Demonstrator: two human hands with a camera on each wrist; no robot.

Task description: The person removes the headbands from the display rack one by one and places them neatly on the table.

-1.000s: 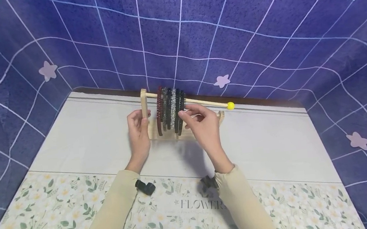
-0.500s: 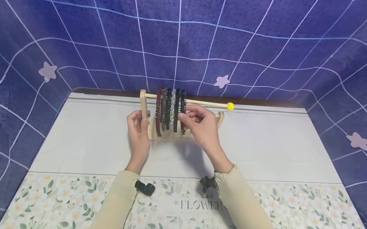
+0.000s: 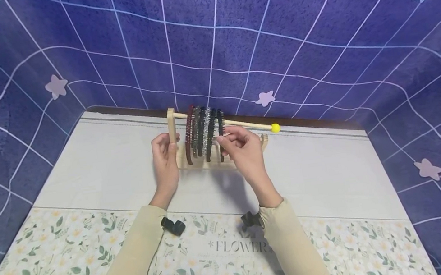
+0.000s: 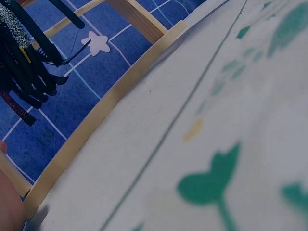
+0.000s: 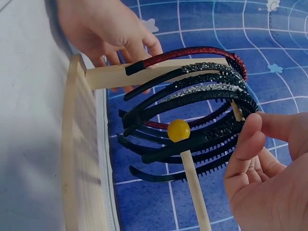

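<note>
Several toothed headbands (image 3: 201,133), in dark red, silver glitter and black, hang on the rod (image 3: 247,125) of a wooden stand (image 3: 172,125). A yellow ball (image 3: 275,127) caps the rod's right end. My left hand (image 3: 165,159) grips the stand's left upright, thumb in front. With thumb and fingertips, my right hand (image 3: 246,152) pinches the rightmost black headband (image 5: 219,132), which still loops around the rod and sits slightly apart from the others. In the left wrist view, the headband ends (image 4: 38,82) dangle above the stand's base bar (image 4: 103,103).
Beneath the stand lies a white tablecloth (image 3: 323,175) with a flower-printed band (image 3: 85,243). Behind rises a blue gridded cloth (image 3: 192,32) with stars, also hanging at both sides. The stand's right upright (image 3: 265,141) is partly behind the right hand.
The rightmost black headband has shifted a little right along the rod, widening the gap from its neighbours. My left hand keeps its grip on the upright.
</note>
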